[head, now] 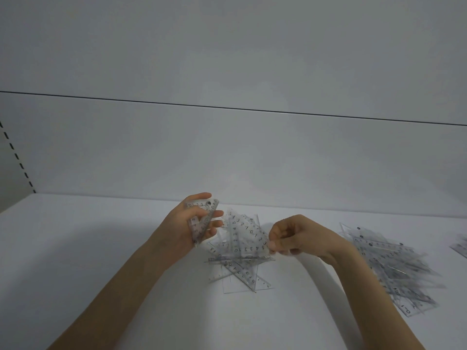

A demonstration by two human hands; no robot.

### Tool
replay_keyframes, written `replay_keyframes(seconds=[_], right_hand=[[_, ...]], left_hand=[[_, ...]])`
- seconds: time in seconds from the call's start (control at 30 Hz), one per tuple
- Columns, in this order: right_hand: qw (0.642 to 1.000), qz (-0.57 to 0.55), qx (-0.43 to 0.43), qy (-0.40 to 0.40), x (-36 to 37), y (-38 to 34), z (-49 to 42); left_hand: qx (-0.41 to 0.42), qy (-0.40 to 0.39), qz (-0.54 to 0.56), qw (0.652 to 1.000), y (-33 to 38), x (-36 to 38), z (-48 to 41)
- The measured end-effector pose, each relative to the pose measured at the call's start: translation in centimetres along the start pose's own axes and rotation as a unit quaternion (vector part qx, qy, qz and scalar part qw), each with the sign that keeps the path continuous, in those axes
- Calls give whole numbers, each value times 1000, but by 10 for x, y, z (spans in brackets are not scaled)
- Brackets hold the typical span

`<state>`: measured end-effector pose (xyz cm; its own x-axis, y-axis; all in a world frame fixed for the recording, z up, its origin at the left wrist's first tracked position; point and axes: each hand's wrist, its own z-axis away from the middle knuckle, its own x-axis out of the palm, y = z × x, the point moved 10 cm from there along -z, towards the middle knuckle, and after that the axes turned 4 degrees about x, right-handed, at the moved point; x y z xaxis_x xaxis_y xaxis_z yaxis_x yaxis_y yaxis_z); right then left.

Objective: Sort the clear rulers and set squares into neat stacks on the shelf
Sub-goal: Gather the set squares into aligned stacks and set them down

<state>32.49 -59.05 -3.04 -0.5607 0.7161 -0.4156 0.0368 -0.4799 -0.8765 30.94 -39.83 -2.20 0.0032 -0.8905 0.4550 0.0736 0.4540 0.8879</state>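
Left hand [185, 224]: raised above the white shelf [101, 253], its grip curled round a small bundle of clear set squares [202, 219], held tilted with the printed scales facing the camera.

Right hand [302, 238]: the grip of thumb and fingertips pinches the right corner of a clear set square [252, 239] at the top of the mixed pile [237, 270], which lies at the centre of the shelf.

A larger stack of clear rulers [390, 270] lies on the shelf to the right, well apart from the mixed pile. It is blurred. One further ruler [461, 246] shows at the right frame edge.
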Motion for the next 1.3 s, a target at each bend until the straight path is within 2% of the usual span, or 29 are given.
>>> replay_keyframes(seconds=[0.17,0.3,0.47,0.73,0.93,1.03,1.13,1.2,1.3], right_hand=[[989,-110,-89,34,-8,-21,7],[980,-145,-128,48,-5,-33,7],[975,-147,-143,85,-4,-41,8],[934,-285,-131,171,41,-47,2],[946,-248,-127,165,57,-54,1],[959,-230,-118,120,67,-55,-2],[978,-155,-117,74,68,-60,-1],[974,-129,-127,133,40,-58,-1],[948,-20,-101,301,-21,-37,3]], left_hand=[[6,3,15,1000,1,-2,1],[-6,-18,18,1000,-4,9,4],[-24,-51,21,998,-6,22,11],[21,-46,40,998,-6,24,7],[47,-24,-12,999,-6,17,1],[47,-15,-23,999,-8,9,-2],[41,-13,-11,999,-7,5,-3],[38,-4,-3,999,-3,3,-3],[38,21,26,999,2,-6,-6]])
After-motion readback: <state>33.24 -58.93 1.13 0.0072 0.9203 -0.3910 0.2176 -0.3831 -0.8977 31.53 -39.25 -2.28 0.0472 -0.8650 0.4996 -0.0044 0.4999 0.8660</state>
